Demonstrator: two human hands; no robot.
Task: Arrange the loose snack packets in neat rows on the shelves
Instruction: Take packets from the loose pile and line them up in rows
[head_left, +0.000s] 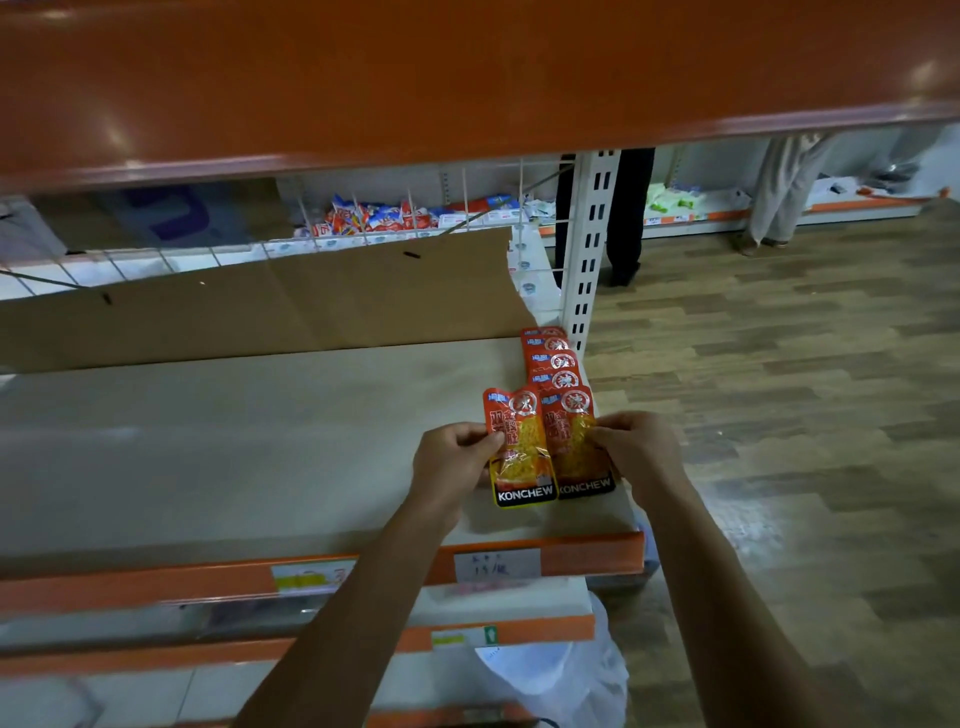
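Note:
Two red and yellow snack packets marked KONCHEW lie side by side near the right end of the pale shelf board (234, 457). My left hand (451, 457) pinches the left packet (519, 452) at its left edge. My right hand (636, 447) pinches the right packet (574, 447) at its right edge. Behind them a row of several identical red packets (551, 358) overlaps one another and runs back along the shelf's right side toward the cardboard.
A brown cardboard sheet (260, 301) leans at the shelf's back below a wire grid. An orange shelf (467, 78) overhangs above. A white upright (589, 244) bounds the right end. A white plastic bag (566, 675) sits below. Two people's legs stand on the wooden floor beyond.

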